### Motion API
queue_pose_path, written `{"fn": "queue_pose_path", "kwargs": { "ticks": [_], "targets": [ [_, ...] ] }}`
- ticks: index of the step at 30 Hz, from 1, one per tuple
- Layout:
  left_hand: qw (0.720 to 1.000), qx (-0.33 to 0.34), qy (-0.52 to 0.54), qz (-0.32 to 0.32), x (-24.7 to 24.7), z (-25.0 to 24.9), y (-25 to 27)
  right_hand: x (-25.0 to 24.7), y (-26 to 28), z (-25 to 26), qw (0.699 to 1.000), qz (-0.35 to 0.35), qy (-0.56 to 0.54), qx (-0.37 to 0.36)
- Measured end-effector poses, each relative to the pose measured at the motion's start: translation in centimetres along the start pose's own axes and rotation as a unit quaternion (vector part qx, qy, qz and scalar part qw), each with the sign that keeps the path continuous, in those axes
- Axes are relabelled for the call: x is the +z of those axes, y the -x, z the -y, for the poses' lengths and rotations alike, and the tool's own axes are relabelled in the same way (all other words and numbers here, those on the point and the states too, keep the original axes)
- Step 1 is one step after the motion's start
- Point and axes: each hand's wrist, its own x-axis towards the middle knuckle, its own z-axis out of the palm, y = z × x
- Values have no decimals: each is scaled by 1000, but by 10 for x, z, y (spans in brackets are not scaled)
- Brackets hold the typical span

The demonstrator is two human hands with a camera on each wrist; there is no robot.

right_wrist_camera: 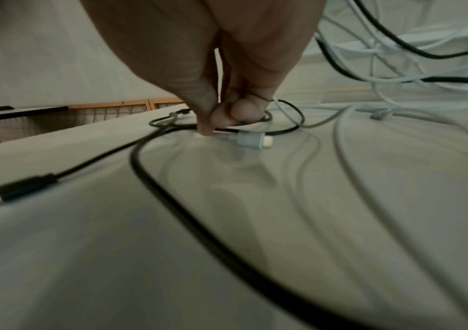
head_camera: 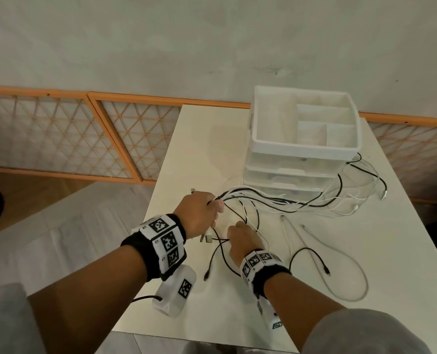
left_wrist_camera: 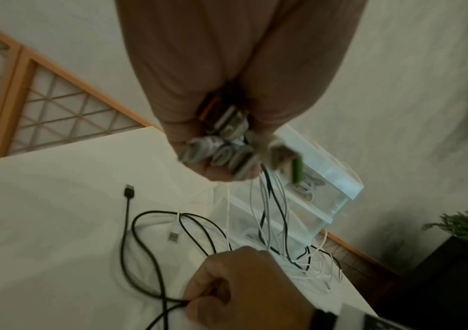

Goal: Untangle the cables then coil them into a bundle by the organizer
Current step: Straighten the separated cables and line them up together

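Note:
A tangle of black and white cables [head_camera: 283, 200] spreads over the white table [head_camera: 365, 251] in front of the white drawer organizer [head_camera: 304, 149]. My left hand [head_camera: 202, 213] grips a bunch of cable ends [left_wrist_camera: 227, 143], held above the table. My right hand [head_camera: 243, 238] is low on the table, and in the right wrist view it [right_wrist_camera: 216, 125] pinches a black cable [right_wrist_camera: 170, 178] next to a white plug [right_wrist_camera: 251, 139]. A black USB plug [right_wrist_camera: 23, 187] lies loose nearby.
The organizer's top tray [head_camera: 263, 139] has several compartments. More cable loops trail to its right [head_camera: 360, 180] and a white loop [head_camera: 345, 272] lies near the front right. An orange lattice screen [head_camera: 72, 134] stands behind the table's left edge.

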Motion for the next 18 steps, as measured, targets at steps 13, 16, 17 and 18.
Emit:
{"fn": "queue_pose_path", "kwargs": {
  "ticks": [13,16,17,18],
  "targets": [
    [994,-35,90,-46,-1,-12,-12,-125,66,-52,905,-329,-266,-52],
    [992,-30,112,-46,-3,-22,-12,-149,76,-64,913,-334,-231,-36],
    [991,-27,119,-48,-3,-26,-12,-158,79,-69,900,-367,-232,-28],
    [990,-21,126,-51,-4,-31,-12,-169,81,-73,888,-395,-236,-25]
  ]
}}
